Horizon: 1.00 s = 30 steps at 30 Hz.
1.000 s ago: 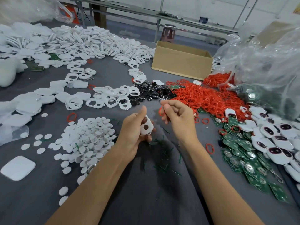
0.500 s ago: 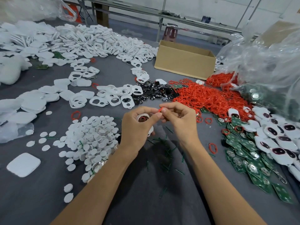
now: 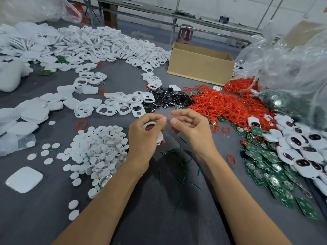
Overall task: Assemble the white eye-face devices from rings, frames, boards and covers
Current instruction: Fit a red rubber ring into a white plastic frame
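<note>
**Head view.** Two bare hands meet above the middle of the grey surface [image 3: 150, 218].

- **Left hand:** The left hand [image 3: 143, 138] curls its fingers round a white frame [image 3: 150, 125]. The frame's rim shows inside the palm and again below the little finger. Its thumb and forefinger also pinch one side of a red ring [image 3: 169, 115].
- **Right hand:** The right hand [image 3: 192, 131] pinches the other side of the same ring between thumb and forefinger, with the remaining fingers loosely curled.
- **Ring and frame:** The ring sits just above the frame, toward its 1 o'clock edge. Whether the two touch cannot be told.

Surrounding stock, with the hands as the centre of the dial:

- **6 o'clock:** thin green slivers [image 3: 180, 163] scattered close to the wrists.
- **8 o'clock:** a heap of white discs [image 3: 99, 147]. Farther out on the same bearing a single white cover [image 3: 24, 179] lies alone.
- **10 o'clock:** a band of stacked covers [image 3: 33, 110].
- **11 o'clock:** a row of loose frames [image 3: 123, 103], with a large mound of frames [image 3: 106, 45] well beyond it.
- **12 o'clock:** glossy black pieces [image 3: 164, 99].
- **1 o'clock:** an open cardboard box [image 3: 200, 64], well apart from the hands.
- **2 o'clock:** a heap of red rings [image 3: 224, 105], touching the black pieces.
- **3 to 4 o'clock:** green boards [image 3: 265, 167], with finished eye-face devices [image 3: 300, 144] lying over their far side.
- **Beyond 2 o'clock:** a clear plastic bag [image 3: 292, 59] rises over the ring heap.
</note>
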Motion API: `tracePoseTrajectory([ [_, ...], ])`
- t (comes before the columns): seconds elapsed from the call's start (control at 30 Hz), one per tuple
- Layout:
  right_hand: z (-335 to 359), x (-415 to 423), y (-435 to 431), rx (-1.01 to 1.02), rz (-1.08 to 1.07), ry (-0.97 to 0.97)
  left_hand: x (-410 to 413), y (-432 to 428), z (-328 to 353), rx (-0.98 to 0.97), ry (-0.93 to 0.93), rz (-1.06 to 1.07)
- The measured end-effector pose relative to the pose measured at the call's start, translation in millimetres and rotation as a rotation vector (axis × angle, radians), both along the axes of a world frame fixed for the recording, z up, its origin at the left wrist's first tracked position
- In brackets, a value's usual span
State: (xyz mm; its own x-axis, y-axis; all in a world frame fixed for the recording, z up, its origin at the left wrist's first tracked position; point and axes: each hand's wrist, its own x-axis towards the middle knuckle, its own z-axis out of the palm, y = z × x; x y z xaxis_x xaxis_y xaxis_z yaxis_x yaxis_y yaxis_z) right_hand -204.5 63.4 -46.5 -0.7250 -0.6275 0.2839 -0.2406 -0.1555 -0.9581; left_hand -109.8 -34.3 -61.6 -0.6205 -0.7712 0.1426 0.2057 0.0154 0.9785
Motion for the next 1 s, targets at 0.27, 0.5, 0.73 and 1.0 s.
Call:
tracePoseTrajectory([
  [0.27, -2.3, -1.5, -2.6, -0.048, -0.054, -0.104, -0.8, -0.3, -2.9, 0.026, -0.018, -0.051],
  [0.5, 1.0, -2.9, 1.4, 0.089, -0.134, 0.198, 0.3, 0.7, -4.2, -0.068, -0.062, -0.066],
  [0.73, 6.0, 1.9, 2.6, 0.087, -0.067, 0.242, 0.4, -0.3, -3.1, -0.077, -0.055, -0.084],
  [1.0, 10.1, 3.6, 2.2, 0.055, -0.066, 0.157, 2.3, 1.6, 1.1, 0.014, 0.023, -0.143],
])
